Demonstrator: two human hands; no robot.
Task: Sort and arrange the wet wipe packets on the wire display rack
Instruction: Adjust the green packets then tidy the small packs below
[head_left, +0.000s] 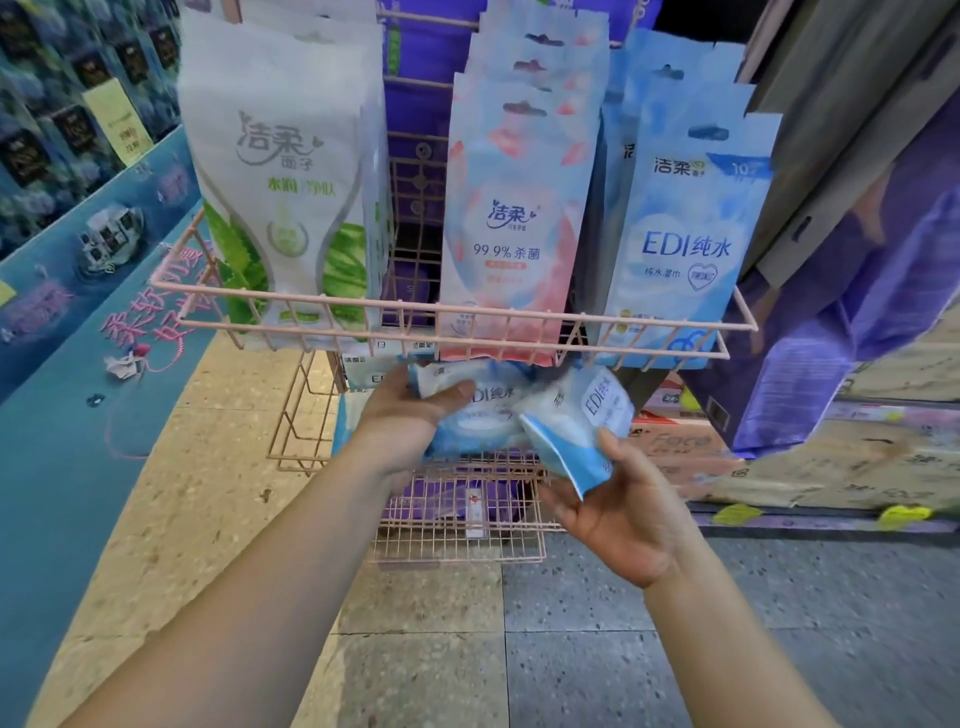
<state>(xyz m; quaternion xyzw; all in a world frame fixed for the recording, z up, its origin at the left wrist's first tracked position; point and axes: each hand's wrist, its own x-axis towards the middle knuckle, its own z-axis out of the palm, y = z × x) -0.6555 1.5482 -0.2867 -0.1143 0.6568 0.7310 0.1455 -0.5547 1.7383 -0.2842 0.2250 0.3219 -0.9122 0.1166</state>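
Two blue packets: my left hand (410, 410) clasps one (478, 415), right (618, 514) pinches another (576, 426); I'd align both before shelving on the rack (467, 312).

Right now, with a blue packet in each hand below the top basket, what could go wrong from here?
1. The right hand pinches only the lower corner of its blue packet, so it could slip and fall to the floor.
2. The left hand holds its packet close under the pink wire basket; lifting either packet might snag the wire or knock the hanging pink packets.
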